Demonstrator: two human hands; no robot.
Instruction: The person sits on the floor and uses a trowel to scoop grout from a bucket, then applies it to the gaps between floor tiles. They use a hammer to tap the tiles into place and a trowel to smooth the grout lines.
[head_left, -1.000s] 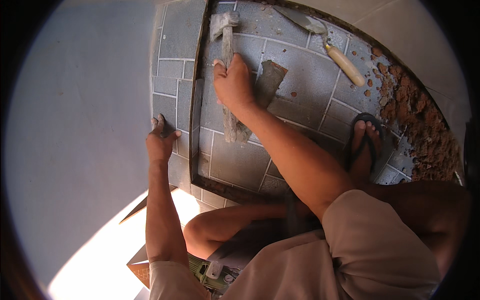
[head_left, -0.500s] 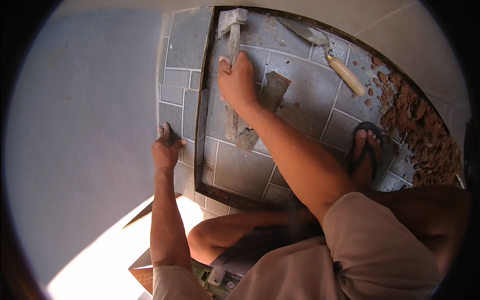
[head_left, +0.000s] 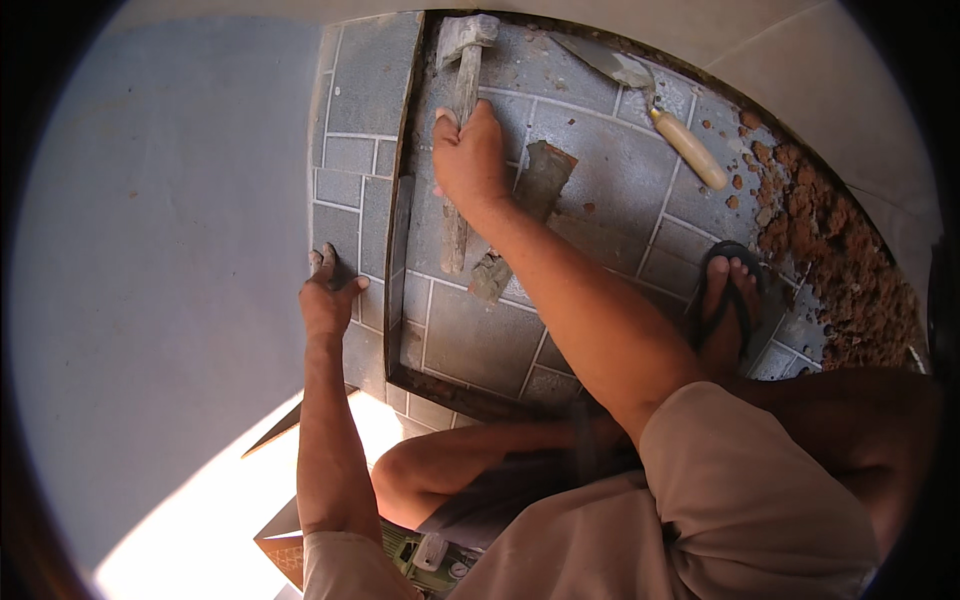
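Note:
Wrapped round the wooden handle of a hammer [head_left: 467,85] is my right hand [head_left: 472,160]. The hammer's pale, worn head points to the far side, and its handle end comes out below the hand, over grey tiles [head_left: 590,150]. Beside the wall, my left hand [head_left: 329,298] touches a narrow tile strip [head_left: 343,232] with its thumb and fingers spread; nothing shows in it. Right of the hammer lie a broken, mortar-covered tile or brick piece [head_left: 545,180] and a smaller chunk [head_left: 491,277], both partly behind my right forearm.
A trowel [head_left: 690,150] with a wooden handle lies at the far right. Reddish rubble [head_left: 840,260] lines the right edge. A dark raised frame [head_left: 395,250] separates the strip from the larger tiled area. The pale wall [head_left: 170,220] stands at left, and my sandalled foot [head_left: 728,300] at right.
The picture has shifted very slightly. Both hands and the hammer keep nearly the same places over the tiles.

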